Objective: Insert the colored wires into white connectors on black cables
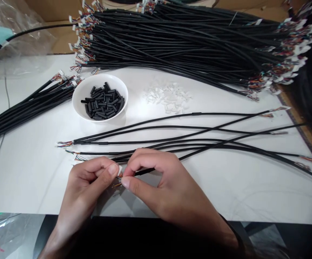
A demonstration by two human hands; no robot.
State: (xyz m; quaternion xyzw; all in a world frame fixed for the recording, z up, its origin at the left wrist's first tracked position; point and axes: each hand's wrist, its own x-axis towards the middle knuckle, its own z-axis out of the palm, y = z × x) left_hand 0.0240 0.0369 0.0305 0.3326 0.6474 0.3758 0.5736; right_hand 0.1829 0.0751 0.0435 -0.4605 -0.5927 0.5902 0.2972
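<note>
My left hand pinches a small white connector between thumb and forefinger. Close by on its right, my right hand has thumb and forefinger closed on the thin coloured wires at the end of a black cable. A few loose wire ends stick out below the fingertips. The cable runs off under my right hand, which hides part of it. Just beyond both hands, several black cables with bare coloured wire ends lie across the white table.
A white bowl holds short black tubes. Right of it lies a scatter of small white connectors. A large stack of black cables with connectors fills the back, and a tied cable bundle lies left. Clear plastic sits back left.
</note>
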